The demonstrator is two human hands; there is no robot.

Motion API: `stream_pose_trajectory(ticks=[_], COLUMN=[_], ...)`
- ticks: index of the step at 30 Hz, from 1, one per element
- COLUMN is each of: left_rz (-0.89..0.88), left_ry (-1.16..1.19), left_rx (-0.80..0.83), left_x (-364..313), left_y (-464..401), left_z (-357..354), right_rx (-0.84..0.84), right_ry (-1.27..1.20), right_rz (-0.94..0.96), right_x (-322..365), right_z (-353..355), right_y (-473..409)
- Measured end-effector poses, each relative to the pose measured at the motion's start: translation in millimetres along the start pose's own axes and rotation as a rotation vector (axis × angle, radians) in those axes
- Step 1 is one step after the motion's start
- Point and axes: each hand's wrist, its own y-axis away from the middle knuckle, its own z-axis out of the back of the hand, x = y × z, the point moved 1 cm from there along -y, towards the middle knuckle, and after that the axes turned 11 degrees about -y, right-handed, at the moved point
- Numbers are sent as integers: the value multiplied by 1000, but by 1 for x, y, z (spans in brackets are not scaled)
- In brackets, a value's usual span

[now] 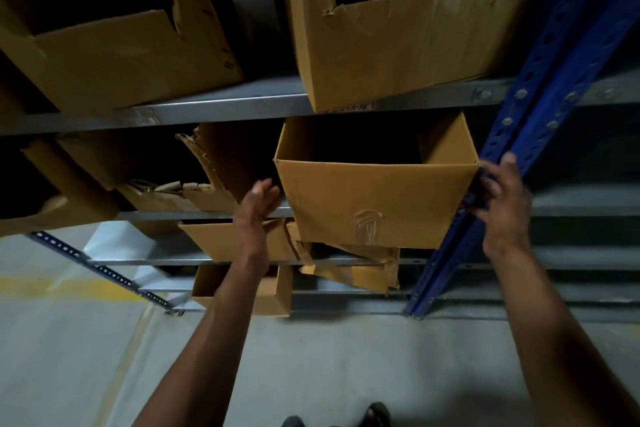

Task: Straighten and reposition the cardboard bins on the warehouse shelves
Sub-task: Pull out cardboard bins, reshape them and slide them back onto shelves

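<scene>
An open-topped cardboard bin sticks out over the front edge of the middle shelf. My left hand hovers just left of its front left corner, fingers spread, apparently apart from the cardboard. My right hand is at the bin's right front corner, fingers curled against the edge beside the blue upright; whether it grips the bin is unclear. A torn bin sits to the left on the same shelf.
Two large bins stand on the upper shelf. Lower shelves hold a crushed bin and smaller bins. Grey floor with a yellow line lies below. My shoes show at the bottom.
</scene>
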Motion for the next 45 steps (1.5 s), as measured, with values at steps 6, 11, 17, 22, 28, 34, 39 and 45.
stream_pose_trajectory(ticks=[6, 11, 17, 22, 28, 34, 39, 45], left_rz=[79, 119, 119, 219, 164, 23, -70, -296], left_ry=[-12, -92, -76, -319, -397, -464, -549, -871], left_rx=[196, 243, 279, 373, 274, 202, 181, 102], left_x=[-66, -59, -37, -27, 7, 66, 93, 100], left_y=[-26, 15, 102, 180, 279, 363, 445, 504], left_z=[-30, -6, 54, 109, 139, 165, 176, 191], right_rx=[211, 230, 246, 261, 269, 342, 411, 464], right_ry=[190, 248, 218, 245, 238, 256, 239, 576], right_rz=[-209, -266, -248, -186, -176, -173, -274, -150], right_x=[40, 48, 52, 47, 36, 6, -20, -7], right_z=[-42, -14, 26, 66, 119, 195, 269, 350], right_y=[-7, 35, 154, 274, 393, 453, 505, 548])
